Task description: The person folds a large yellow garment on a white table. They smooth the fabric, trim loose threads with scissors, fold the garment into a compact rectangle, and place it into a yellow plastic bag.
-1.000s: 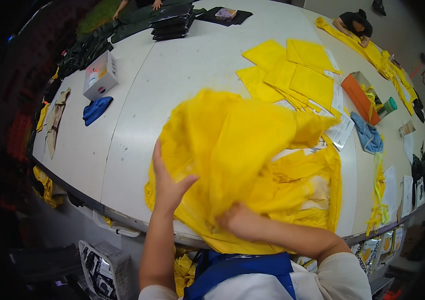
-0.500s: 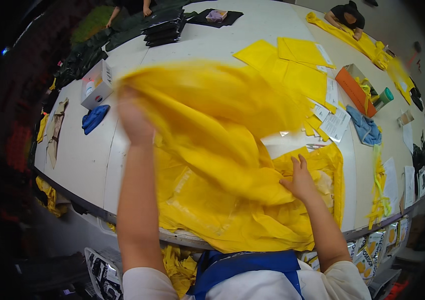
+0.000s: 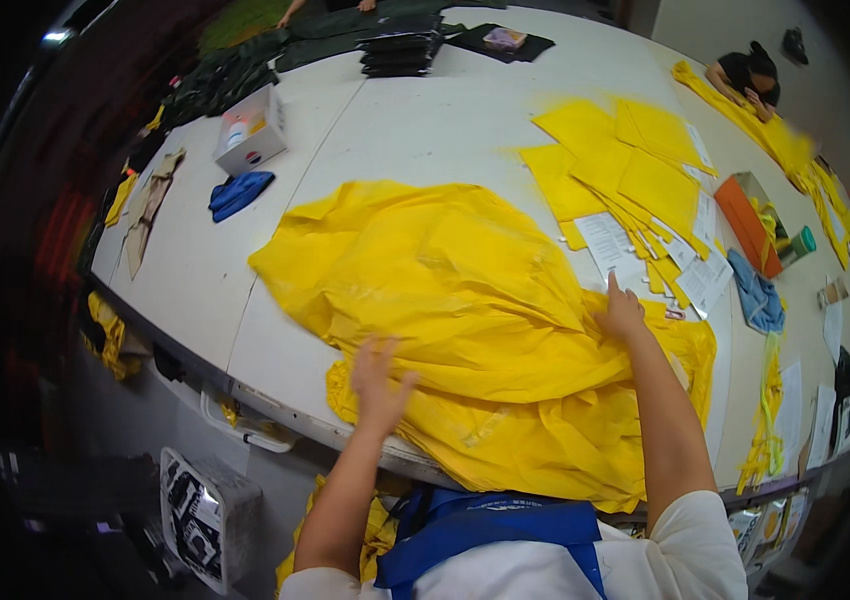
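A large sheet of thin, crinkled yellow material (image 3: 435,260) is spread in front of me, rumpled and partly over the table's near edge; it may be a garment, but its kind is not plain. My left hand (image 3: 380,390) is over its near left part, fingers spread and slightly blurred, holding nothing. At its right side my right hand (image 3: 623,312) rests on the material, with the index finger stretched out and the thumb apart. Just beyond that hand lie folded yellow packets (image 3: 660,190) with printed white sheets (image 3: 609,246) among them.
On the left are a white box (image 3: 253,140) and a blue cloth (image 3: 241,195). A black stack (image 3: 401,48) stands at the back. To the right are an orange box (image 3: 745,225), a green-lidded container (image 3: 801,243) and a light blue cloth (image 3: 756,295). Another person (image 3: 750,80) leans over yellow material.
The raised yellow layer has come down flat onto the table. My left hand has let go of it and drawn back toward me. My right hand has moved slightly farther away.
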`<state>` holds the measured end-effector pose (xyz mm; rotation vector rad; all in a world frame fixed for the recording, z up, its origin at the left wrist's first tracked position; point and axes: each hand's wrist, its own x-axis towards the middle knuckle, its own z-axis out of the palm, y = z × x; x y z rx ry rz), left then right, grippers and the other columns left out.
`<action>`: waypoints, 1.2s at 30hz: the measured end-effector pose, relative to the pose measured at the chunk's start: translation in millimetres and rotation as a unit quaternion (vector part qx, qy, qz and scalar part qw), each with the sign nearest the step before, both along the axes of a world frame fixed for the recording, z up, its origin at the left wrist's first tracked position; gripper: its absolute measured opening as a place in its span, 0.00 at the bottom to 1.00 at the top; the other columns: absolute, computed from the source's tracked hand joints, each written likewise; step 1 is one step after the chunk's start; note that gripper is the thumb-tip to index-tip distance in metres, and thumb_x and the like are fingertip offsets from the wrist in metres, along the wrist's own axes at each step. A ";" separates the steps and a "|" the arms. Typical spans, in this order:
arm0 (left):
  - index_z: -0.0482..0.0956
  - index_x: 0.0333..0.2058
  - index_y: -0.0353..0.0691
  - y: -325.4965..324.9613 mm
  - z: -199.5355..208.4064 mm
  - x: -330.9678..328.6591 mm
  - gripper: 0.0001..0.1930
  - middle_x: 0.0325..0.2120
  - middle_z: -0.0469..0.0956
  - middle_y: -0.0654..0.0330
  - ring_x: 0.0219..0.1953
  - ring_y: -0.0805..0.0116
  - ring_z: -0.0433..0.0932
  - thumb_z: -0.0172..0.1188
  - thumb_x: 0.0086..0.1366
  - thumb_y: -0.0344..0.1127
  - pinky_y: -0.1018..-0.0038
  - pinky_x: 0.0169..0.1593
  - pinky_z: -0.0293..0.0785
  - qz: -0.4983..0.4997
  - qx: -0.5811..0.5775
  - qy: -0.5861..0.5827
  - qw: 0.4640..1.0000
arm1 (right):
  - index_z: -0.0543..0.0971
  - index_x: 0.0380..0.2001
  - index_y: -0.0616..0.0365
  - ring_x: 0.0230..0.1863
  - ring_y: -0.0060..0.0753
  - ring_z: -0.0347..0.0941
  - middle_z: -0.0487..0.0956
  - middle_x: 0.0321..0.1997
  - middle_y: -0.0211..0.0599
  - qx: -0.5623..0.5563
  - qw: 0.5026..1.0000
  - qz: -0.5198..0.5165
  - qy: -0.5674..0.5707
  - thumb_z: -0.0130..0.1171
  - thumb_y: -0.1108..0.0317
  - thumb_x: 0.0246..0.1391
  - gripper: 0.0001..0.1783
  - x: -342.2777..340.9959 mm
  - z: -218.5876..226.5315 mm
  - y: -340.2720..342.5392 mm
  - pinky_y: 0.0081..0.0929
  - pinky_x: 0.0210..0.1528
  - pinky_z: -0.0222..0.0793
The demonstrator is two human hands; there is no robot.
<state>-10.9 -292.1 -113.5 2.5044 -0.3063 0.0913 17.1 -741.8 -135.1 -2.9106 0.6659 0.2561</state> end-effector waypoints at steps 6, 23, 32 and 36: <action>0.58 0.63 0.61 -54.6 4.7 5.5 0.35 0.66 0.46 0.46 0.67 0.38 0.39 0.55 0.58 0.60 0.39 0.62 0.40 -0.073 0.189 0.186 0.961 | 0.80 0.29 0.52 0.27 0.24 0.68 0.73 0.24 0.29 0.273 0.946 -0.048 -0.168 0.66 0.72 0.37 0.10 7.8 90.2 -17.5 0.22 0.30 0.63; 0.76 0.32 0.34 67.1 -50.3 26.8 0.12 0.25 0.74 0.61 0.27 0.71 0.70 0.59 0.62 0.39 0.72 0.32 0.68 0.248 -0.255 0.295 0.887 | 0.65 0.59 0.62 0.55 0.35 0.69 0.72 0.57 0.41 0.401 0.909 -0.101 0.045 0.50 0.49 0.59 0.33 -43.1 110.1 -25.6 0.33 0.52 0.66; 0.64 0.40 0.43 80.1 91.3 -40.5 0.12 0.37 0.69 0.63 0.39 0.72 0.72 0.50 0.60 0.19 0.76 0.43 0.73 0.165 -0.695 -0.106 0.692 | 0.72 0.50 0.64 0.42 0.35 0.76 0.78 0.43 0.38 0.341 0.930 -0.103 -0.096 0.54 0.72 0.52 0.21 -23.9 91.3 -21.6 0.29 0.43 0.71; 0.65 0.47 0.37 161.5 33.6 -104.5 0.18 0.44 0.69 0.55 0.46 0.63 0.72 0.45 0.59 0.16 0.72 0.51 0.70 0.432 -0.600 0.015 0.673 | 0.68 0.55 0.60 0.46 0.34 0.74 0.75 0.48 0.38 0.565 0.773 -0.156 -0.245 0.47 0.76 0.54 0.23 -49.8 83.2 -91.6 0.27 0.46 0.71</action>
